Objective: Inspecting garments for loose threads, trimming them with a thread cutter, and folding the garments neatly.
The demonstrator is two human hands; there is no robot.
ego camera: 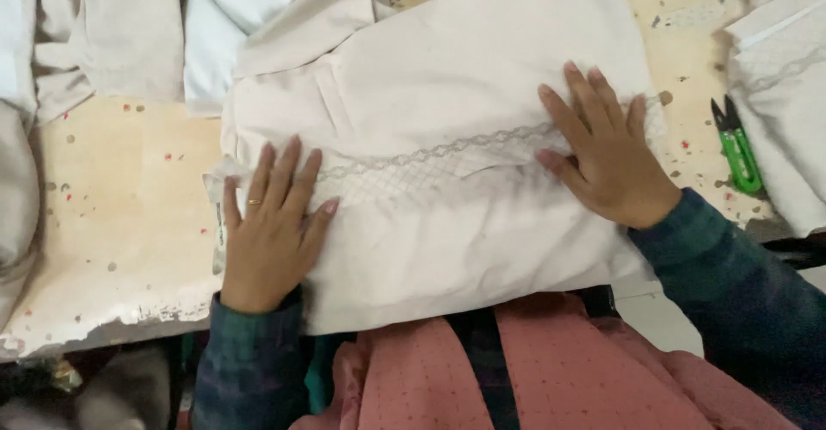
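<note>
A cream fabric piece (447, 77) with a lace-trimmed mesh band (404, 172) lies folded on the worn table (120, 215). My left hand (271, 232) rests flat on the band's left end, fingers spread, a ring on one finger. My right hand (607, 155) presses flat on the band's right end near the fabric's edge. Neither hand grips anything. Both sleeves are dark plaid.
Green thread snips (738, 150) lie on the table right of my right hand. More pale fabric (787, 77) is stacked at far right, and other cream and white pieces (112, 26) pile at the back left. Pink cloth (551, 370) covers my lap.
</note>
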